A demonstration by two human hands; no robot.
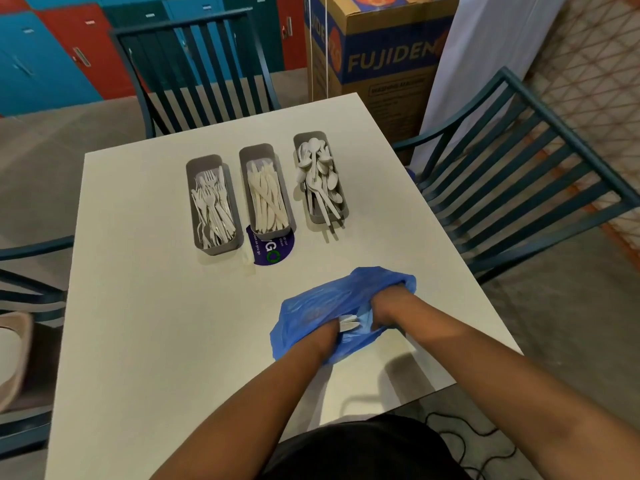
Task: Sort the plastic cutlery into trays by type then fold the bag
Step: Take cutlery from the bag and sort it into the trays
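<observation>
A crumpled blue plastic bag [311, 306] lies on the white table [156, 306] near its front right corner. My left hand [325, 336] reaches into the bag's mouth, with its fingers hidden inside. My right hand [386, 306] grips the bag's edge on the right. Between the two hands the ends of some white cutlery [348, 323] poke out of the bag. Further back stand three grey trays: the left tray [189, 188] holds forks, the middle tray [242, 174] knives, the right tray [296, 147] spoons.
A purple round sticker [275, 252] lies under the middle tray's near end. Teal slatted chairs stand behind the table [194, 71], to the right [519, 168] and to the left [31, 271]. A cardboard box [377, 53] stands behind the table's far right corner.
</observation>
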